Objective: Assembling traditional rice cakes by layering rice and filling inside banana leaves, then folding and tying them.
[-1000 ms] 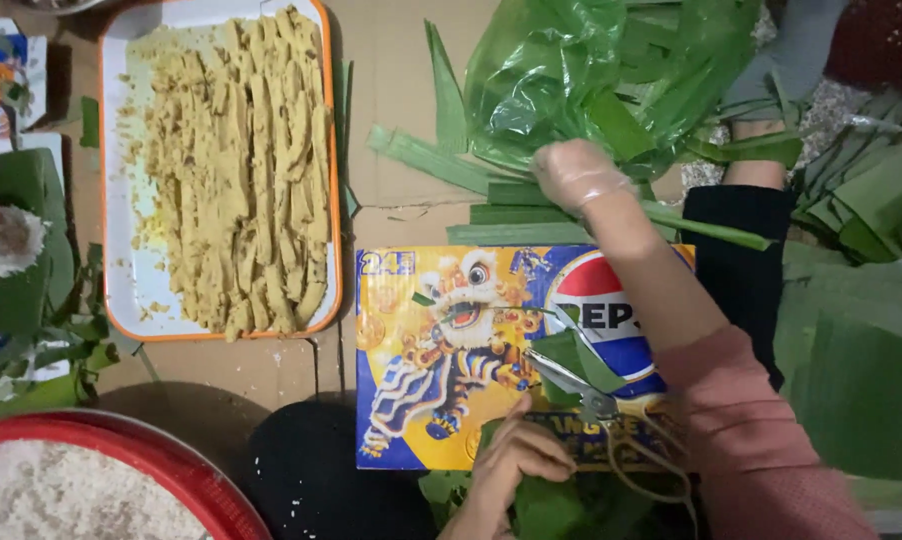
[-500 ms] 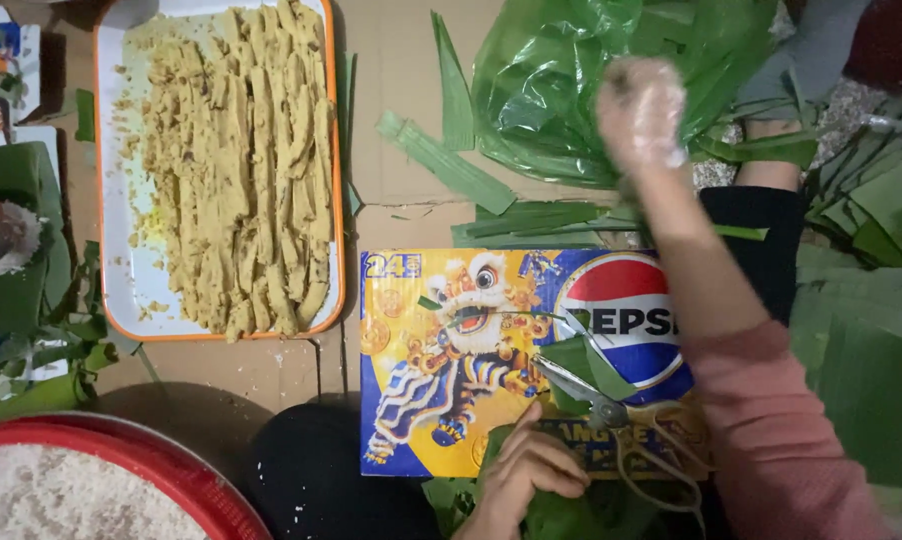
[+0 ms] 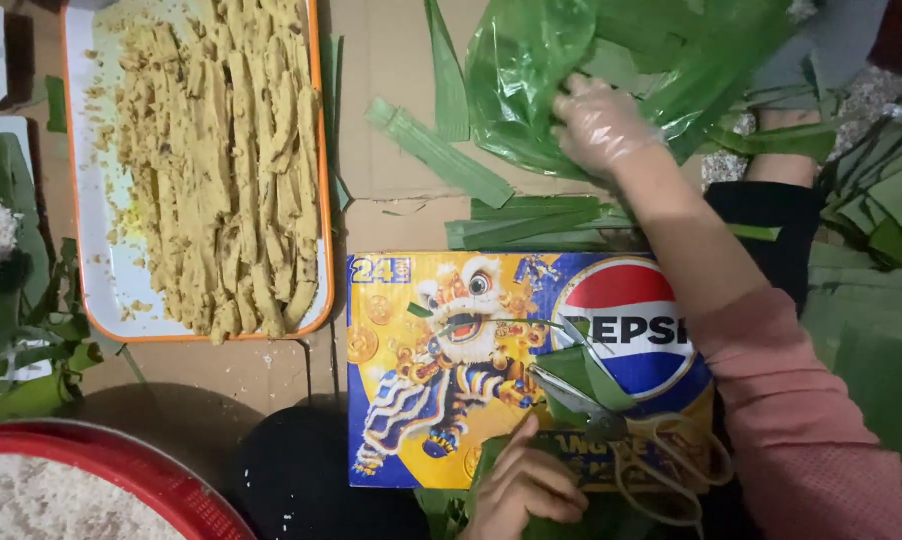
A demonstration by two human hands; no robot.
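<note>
Green plastic bag (image 3: pixel 571 70), stuffed with leaves and lying on the cardboard sheet (image 3: pixel 391 90) at top centre, is being pressed by the gloved right hand (image 3: pixel 599 125), fingers spread flat on it, nothing pinched. Printed carton (image 3: pixel 451 370) is being used as the work surface below, the orange-rimmed tray (image 3: pixel 91 200) of yellow paste strips being kept to its left and the red bowl (image 3: pixel 171 490) of rice at bottom left. Folded green leaf (image 3: pixel 531 490) is being held down by the curled left hand (image 3: pixel 521 485) at the carton's near edge, with scissors (image 3: pixel 611 440) lying just beside it.
</note>
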